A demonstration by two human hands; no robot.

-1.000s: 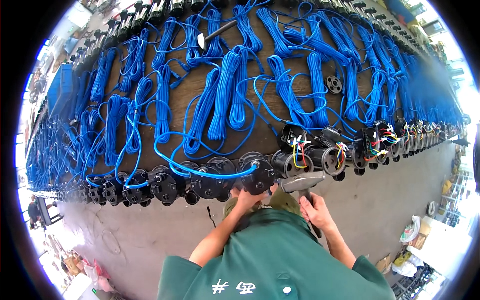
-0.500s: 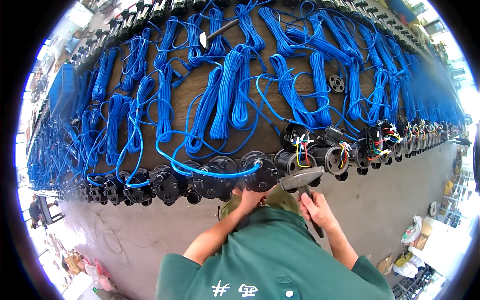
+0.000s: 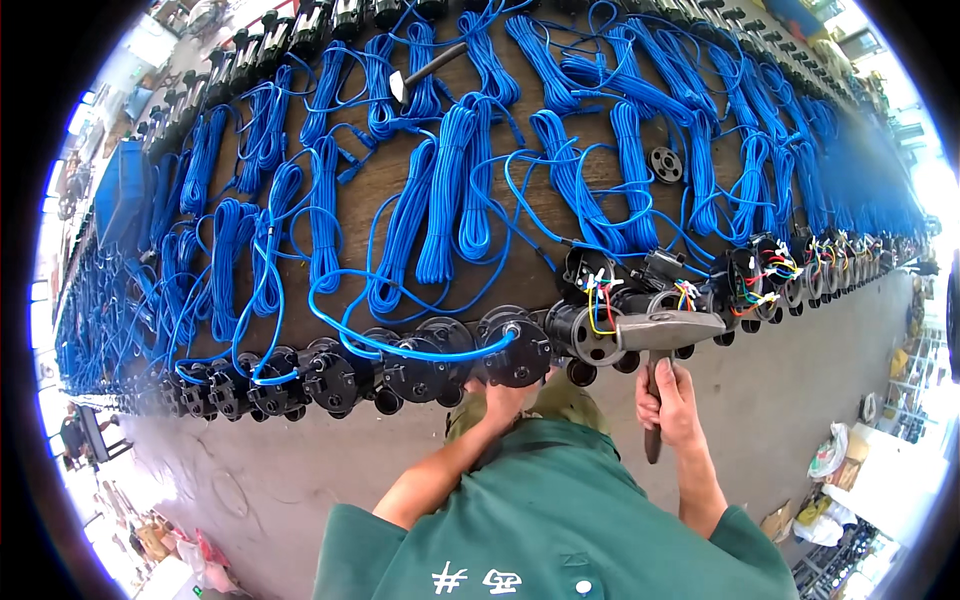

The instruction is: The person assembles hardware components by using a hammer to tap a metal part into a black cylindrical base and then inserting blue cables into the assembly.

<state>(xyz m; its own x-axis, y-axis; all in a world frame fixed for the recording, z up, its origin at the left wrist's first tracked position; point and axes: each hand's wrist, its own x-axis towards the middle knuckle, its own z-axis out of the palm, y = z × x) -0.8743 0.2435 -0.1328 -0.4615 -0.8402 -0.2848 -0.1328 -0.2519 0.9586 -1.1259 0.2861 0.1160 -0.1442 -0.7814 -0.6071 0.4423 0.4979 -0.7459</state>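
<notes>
My right hand [image 3: 672, 405] is closed around the handle of a hammer [image 3: 668, 330]. The hammer's grey steel head is raised above the table's near edge, in front of black round housings with coloured wires [image 3: 603, 292]. My left hand [image 3: 507, 400] reaches up against the underside of a black round unit [image 3: 515, 345] with a blue cable plugged into its face. That unit hides most of the left fingers, so their grip does not show. A similar black unit [image 3: 424, 366] stands just to its left.
Bundled blue cables [image 3: 445, 200] cover much of the brown table [image 3: 400, 165]. A second hammer [image 3: 430, 70] lies toward the back, and a small black disc [image 3: 665, 165] sits among the cables. More black housings line the near edge to both sides.
My right hand and the hammer have moved to the right, and the hammer head now lies more level. My left hand stays under the same black unit.
</notes>
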